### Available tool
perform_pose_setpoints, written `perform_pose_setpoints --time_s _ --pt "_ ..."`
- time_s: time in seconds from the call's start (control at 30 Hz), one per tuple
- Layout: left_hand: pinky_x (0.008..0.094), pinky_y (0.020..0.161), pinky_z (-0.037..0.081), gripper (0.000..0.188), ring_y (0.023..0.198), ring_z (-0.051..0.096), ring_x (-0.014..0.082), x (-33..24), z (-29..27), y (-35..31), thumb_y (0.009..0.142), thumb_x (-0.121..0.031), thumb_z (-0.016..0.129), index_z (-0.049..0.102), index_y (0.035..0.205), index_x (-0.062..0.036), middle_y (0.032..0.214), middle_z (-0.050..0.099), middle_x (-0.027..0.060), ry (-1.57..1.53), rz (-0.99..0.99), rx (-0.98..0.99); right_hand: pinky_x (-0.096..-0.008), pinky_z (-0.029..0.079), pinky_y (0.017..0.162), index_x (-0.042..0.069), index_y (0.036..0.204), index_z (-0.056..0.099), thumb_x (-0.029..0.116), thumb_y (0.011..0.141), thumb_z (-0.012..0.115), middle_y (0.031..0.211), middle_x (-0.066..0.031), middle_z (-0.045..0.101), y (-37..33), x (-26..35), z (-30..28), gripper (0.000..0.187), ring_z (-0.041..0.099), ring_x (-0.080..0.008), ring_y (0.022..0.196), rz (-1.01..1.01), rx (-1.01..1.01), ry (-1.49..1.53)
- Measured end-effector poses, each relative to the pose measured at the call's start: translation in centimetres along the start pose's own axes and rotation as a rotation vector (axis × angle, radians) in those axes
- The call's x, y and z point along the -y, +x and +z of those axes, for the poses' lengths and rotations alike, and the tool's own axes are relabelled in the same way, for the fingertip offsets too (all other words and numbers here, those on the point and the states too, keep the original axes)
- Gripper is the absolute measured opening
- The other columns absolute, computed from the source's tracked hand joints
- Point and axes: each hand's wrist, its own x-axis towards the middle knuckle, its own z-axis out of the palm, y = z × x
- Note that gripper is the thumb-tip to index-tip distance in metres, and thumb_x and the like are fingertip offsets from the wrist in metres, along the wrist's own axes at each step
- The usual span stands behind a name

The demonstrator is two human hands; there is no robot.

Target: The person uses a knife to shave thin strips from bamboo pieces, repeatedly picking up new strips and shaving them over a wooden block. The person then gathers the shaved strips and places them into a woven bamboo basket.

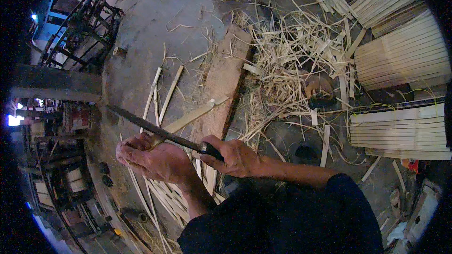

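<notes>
Your right hand (235,156) is closing its fingers around the long knife (155,129); your left hand (153,159) is gripping the bamboo strip (190,118) at 9 o'clock. Keep the blade flat, pushing toward 11 o'clock, away from the shavings (287,61).

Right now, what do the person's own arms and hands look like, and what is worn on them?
Both hands are bare: no gloves, rings or watch show. The left hand looks dusty and work-soiled. The right hand leads into a bare forearm. No sleeve reaches the wrists; dark clothing begins near the right elbow and fills the lower edge. No cables or markings.
</notes>
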Motion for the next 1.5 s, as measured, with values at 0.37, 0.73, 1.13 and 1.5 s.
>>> perform_pose_setpoints --time_s 0.37,0.73,1.13,1.5 --pt "0.0351 0.075 0.044 0.015 0.083 0.050 0.0196 1.7 -1.1 2.2 0.088 -0.010 0.049 0.046 0.100 -0.0021 0.088 0.050 0.0077 0.179 0.018 0.071 -0.0461 0.051 0.065 0.006 0.119 0.048 0.043 0.091 0.051 0.082 -0.0223 0.064 -0.3 -8.1 -1.8 0.046 0.063 -0.0407 0.077 0.328 -0.055 -0.127" --pt "0.0295 0.079 0.045 0.025 0.087 0.051 0.0178 2.6 0.7 1.0 0.093 -0.012 0.044 0.043 0.116 -0.0019 0.097 0.049 0.0076 0.158 0.273 0.155 -0.0470 0.048 0.062 0.009 0.123 0.047 0.047 0.092 0.046 0.075 -0.0244 0.063 2.1 -10.2 -2.1 0.049 0.062 -0.0432 0.072 0.323 -0.165 -0.068" --pt "0.0307 0.073 0.041 0.012 0.075 0.042 0.0177 1.6 1.1 0.8 0.099 -0.013 0.038 0.043 0.100 -0.0020 0.085 0.043 0.0053 0.537 0.429 0.167 -0.0500 0.045 0.063 -0.001 0.108 0.050 0.047 0.092 0.047 0.072 -0.0255 0.059 1.7 -11.4 -4.1 0.050 0.060 -0.0429 0.070 0.380 -0.172 -0.059" --pt "0.0287 0.064 0.040 0.034 0.065 0.044 0.0148 3.4 -1.1 3.2 0.098 -0.039 0.040 0.044 0.080 -0.0102 0.071 0.045 0.0014 -0.062 0.164 0.253 -0.0449 0.047 0.059 0.003 0.111 0.051 0.040 0.091 0.052 0.071 -0.0229 0.060 0.9 -4.7 -1.8 0.042 0.062 -0.0401 0.068 0.108 -0.121 -0.015"
